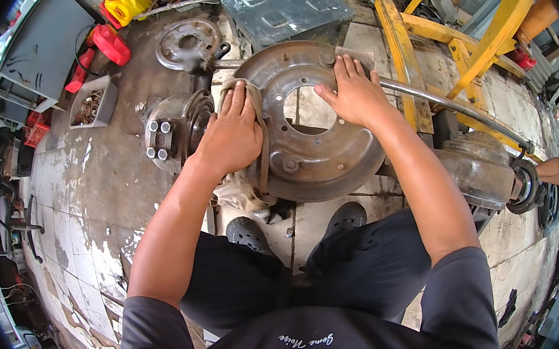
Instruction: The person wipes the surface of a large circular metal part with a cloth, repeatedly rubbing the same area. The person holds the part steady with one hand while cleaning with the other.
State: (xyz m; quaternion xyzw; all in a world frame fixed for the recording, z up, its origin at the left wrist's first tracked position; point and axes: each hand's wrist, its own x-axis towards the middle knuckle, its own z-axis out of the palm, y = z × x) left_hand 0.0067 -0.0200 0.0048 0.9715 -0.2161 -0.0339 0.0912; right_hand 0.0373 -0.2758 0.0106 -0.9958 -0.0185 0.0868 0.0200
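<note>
Before me a round metal brake backing plate with a large central hole stands tilted over the tiled floor. My left hand presses a greyish-brown rag against the plate's left side, its fingers stretched out flat on the cloth. At the plate's upper right edge lies my right hand, fingers spread over the metal. More of the cloth hangs below my left wrist. Just left of that hand sits a rusty hub part with shiny bolts. A metal bar passes behind the plate toward the right.
A second round plate lies at the far left. Behind stands a dark metal box. A yellow frame rises at the back right, near a large axle part. Another person's hand shows at the right. A bin holds small parts.
</note>
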